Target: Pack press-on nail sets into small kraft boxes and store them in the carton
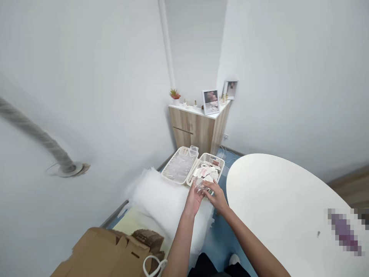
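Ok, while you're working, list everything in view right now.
baskets: 2, white, side by side beyond the hands
plastic sheets: several, clear, in the left basket
packets: several, pink and white, in the right basket
clear item: 1, clear, between the hands
padding: 1 mass, white, left of the hands
cardboard box: 1, brown, bottom left
table: 1, white, right
cabinet: 1, light wood, far end
plant: 1, red and green, on the cabinet
frames: 2, white, on the cabinet
rope: 1, grey, left wall
left hand: 1, bare, on the clear item
right hand: 1, bare, on the clear item
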{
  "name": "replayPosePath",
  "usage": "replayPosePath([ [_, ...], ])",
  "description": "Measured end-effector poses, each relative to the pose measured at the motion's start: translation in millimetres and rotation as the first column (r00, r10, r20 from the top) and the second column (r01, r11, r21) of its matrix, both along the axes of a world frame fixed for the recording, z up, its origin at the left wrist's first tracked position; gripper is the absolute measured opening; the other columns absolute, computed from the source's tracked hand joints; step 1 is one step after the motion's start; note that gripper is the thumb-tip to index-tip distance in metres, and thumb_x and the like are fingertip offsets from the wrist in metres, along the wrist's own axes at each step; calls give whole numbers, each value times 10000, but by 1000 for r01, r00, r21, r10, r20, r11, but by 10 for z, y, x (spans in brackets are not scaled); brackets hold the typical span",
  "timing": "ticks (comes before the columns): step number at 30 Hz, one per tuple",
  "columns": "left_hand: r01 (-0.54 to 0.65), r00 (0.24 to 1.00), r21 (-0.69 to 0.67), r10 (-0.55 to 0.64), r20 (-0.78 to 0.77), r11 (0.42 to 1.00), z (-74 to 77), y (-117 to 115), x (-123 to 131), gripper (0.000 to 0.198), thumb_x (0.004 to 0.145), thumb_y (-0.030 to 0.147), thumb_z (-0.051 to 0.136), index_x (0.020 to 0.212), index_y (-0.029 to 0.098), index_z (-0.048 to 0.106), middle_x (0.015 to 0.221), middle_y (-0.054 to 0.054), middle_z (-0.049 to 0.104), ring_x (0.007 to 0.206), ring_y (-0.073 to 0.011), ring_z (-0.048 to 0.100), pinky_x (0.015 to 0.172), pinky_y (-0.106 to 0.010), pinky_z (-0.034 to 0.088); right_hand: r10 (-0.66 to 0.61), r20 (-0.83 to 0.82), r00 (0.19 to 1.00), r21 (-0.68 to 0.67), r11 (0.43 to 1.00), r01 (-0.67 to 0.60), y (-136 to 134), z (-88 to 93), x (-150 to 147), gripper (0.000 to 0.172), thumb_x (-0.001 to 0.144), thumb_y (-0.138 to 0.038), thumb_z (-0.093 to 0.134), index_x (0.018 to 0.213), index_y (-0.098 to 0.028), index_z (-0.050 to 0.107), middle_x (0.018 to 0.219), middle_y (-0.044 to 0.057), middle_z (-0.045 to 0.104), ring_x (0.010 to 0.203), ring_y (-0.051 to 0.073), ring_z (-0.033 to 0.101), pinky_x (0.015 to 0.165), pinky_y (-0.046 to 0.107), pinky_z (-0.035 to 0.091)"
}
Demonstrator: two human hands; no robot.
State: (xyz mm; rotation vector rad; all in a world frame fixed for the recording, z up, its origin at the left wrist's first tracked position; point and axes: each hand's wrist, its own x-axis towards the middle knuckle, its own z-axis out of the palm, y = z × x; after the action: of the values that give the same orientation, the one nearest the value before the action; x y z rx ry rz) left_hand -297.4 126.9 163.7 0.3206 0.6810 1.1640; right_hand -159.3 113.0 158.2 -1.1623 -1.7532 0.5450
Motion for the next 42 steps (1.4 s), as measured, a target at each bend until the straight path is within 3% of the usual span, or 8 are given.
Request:
replayPosePath([
  [4, 108, 991, 114, -98, -87, 988, 71, -121, 537, 605, 794, 430, 724, 1348, 292, 525, 1277, -74, 626, 1005, -180, 652, 780, -265, 539, -121, -65, 991, -94, 989, 114, -300, 138, 513, 349, 896, -436, 569, 1211, -306, 640, 1254, 57, 659, 1201, 258, 582, 1159, 556, 233],
  [11, 314, 936, 184, -272, -221, 931, 132, -496, 1699, 598, 767, 381, 759, 1326, 327, 556, 1436, -65, 507, 1316, -258, 469, 990, -337, 455, -289, -318, 903, -260, 942, 209, -871, 209, 1490, 460, 885, -504, 573, 1289, -288, 600, 1353, 49, 591, 1262, 247, 533, 1091, 449, 403],
  [17, 376, 886, 156, -305, -349, 913, 64, -822, 2579, 570, 767, 427, 750, 1296, 285, 593, 1438, -94, 503, 1323, -301, 461, 989, -380, 470, -373, -368, 852, -329, 909, 256, -1348, 138, 2217, 476, 918, -556, 489, 1330, -329, 559, 1412, 16, 532, 1338, 243, 457, 1137, 487, 335],
  [23, 414, 837, 138, -317, -447, 900, -66, -1070, 3252, 612, 722, 459, 777, 1270, 239, 618, 1360, -115, 572, 1206, -321, 562, 908, -401, 522, -448, -415, 792, -344, 883, 319, -1665, -62, 2805, 493, 933, -571, 441, 1339, -314, 552, 1400, 28, 539, 1332, 256, 465, 1135, 533, 324],
  [28, 452, 819, 82, -376, -434, 889, -256, -1143, 3506, 616, 753, 479, 750, 1299, 248, 583, 1383, -132, 547, 1209, -322, 564, 889, -394, 530, -470, -459, 754, -431, 860, 274, -1762, -234, 3167, 526, 942, -582, 398, 1342, -279, 555, 1413, 36, 530, 1346, 238, 448, 1144, 487, 323],
  [32, 469, 839, -3, -446, -311, 883, -526, -1088, 3521, 596, 802, 491, 701, 1327, 279, 514, 1367, -133, 554, 1187, -271, 585, 941, -427, 517, -517, -457, 724, -493, 824, 277, -1766, -483, 3437, 519, 901, -608, 460, 1255, -270, 632, 1353, 66, 590, 1296, 253, 498, 1066, 482, 415],
  [36, 445, 834, -168, -475, -279, 880, -916, -1028, 3527, 440, 858, 544, 598, 1171, 235, 599, 1388, -148, 513, 1207, -264, 564, 969, -450, 508, -718, -413, 560, -631, 669, 392, -1765, -847, 3654, 471, 812, -613, 565, 986, -212, 740, 1131, 117, 705, 1052, 258, 654, 868, 419, 553],
  [42, 258, 711, -344, -418, -565, 903, -1395, -1012, 3596, 324, 834, 482, 648, 991, 198, 657, 1190, -142, 606, 1143, -222, 585, 963, -410, 496, -851, -423, 312, -816, 508, 277, -1790, -1347, 3775, 334, 692, -510, 708, 769, -186, 680, 806, 105, 744, 718, 220, 706, 698, 392, 598],
])
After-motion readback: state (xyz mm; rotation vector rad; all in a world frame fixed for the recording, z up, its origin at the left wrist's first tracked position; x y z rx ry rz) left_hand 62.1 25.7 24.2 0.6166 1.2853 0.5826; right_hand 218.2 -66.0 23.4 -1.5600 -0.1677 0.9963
